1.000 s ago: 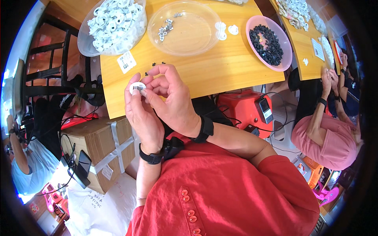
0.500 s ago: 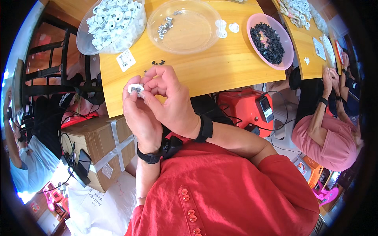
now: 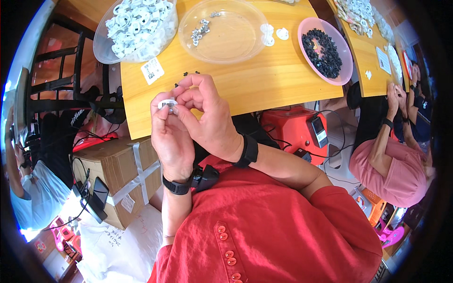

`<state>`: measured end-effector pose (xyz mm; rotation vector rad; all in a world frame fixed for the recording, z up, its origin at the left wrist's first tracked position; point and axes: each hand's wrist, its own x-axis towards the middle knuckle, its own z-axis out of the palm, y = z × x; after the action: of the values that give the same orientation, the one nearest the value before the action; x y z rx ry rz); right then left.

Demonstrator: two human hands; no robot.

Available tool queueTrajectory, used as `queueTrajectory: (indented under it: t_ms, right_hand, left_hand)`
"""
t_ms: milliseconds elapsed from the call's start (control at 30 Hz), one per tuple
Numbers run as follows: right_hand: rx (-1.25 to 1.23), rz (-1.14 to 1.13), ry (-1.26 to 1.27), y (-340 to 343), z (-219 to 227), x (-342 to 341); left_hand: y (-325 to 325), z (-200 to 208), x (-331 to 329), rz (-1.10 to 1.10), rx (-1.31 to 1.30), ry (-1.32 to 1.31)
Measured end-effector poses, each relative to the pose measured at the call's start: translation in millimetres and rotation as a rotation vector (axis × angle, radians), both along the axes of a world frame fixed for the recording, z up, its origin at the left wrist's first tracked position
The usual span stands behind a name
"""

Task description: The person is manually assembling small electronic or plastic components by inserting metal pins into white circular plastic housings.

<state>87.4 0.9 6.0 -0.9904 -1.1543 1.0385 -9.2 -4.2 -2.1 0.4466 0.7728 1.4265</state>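
Observation:
Just off the front edge of the wooden table [image 3: 264, 70], both my hands are together on a small white round plastic part [image 3: 166, 103]. My left hand [image 3: 171, 141], palm up, grips it between thumb and fingers. The thumb and fingers of my right hand [image 3: 210, 113] pinch at its right side, where something small and metallic shows. Whether the right fingers hold a separate piece is hard to make out. A few small black pieces [image 3: 188, 73] lie on the table just beyond my fingers.
Along the table stand a clear tub of white parts [image 3: 137, 28], a shallow clear tray [image 3: 231, 37] with small metal pieces, and a pink bowl of black pieces [image 3: 322, 52]. White discs [image 3: 282, 33] lie between them. A cardboard box [image 3: 118, 174] stands at left. Co-workers sit either side.
My hands have shifted slightly to the right with the white part, which is now tilted flatter. Both still hold it. The table things look slightly shifted in view.

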Motion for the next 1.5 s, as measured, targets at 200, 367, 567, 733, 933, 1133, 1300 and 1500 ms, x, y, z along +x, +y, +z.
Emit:
queueTrajectory:
  t_ms: [200, 367, 567, 733, 933, 1133, 1300, 1500]
  right_hand:
    - [0.077, 0.004, -0.118, -4.7, 1.5, -1.4]
    - [-0.050, 0.045, 0.053, -2.1, -3.8, 1.1]
    - [-0.087, 0.062, 0.028, -4.5, -4.2, -1.0]
    - [-0.448, 0.334, 0.448, 2.5, -9.7, 21.3]
    - [-0.315, 0.242, -0.165, 12.7, -5.4, 47.3]
    - [0.089, -0.035, -0.970, 40.9, -15.0, 48.6]
    - [0.021, 0.018, -1.176, 52.2, -16.4, 36.8]
    - [0.114, -0.007, -1.284, 48.6, -23.6, 34.5]
  left_hand:
    - [0.7, -19.3, -22.1, -0.082, 0.031, -0.205]
    - [-3.4, 2.3, -5.2, -0.048, -0.073, -0.019]
    - [-5.5, -6.9, -17.3, -0.044, -0.085, -0.037]
    - [-9.2, 6.4, -31.9, -0.262, -0.058, 0.118]
    - [-14.4, -0.2, -31.2, -0.185, -0.085, 0.060]
    - [-12.5, -8.2, -39.5, -0.141, -0.126, -0.074]
    - [-12.9, -23.4, -44.4, -0.121, -0.141, -0.101]
    - [-9.3, -16.6, -37.6, -0.149, -0.155, 0.020]
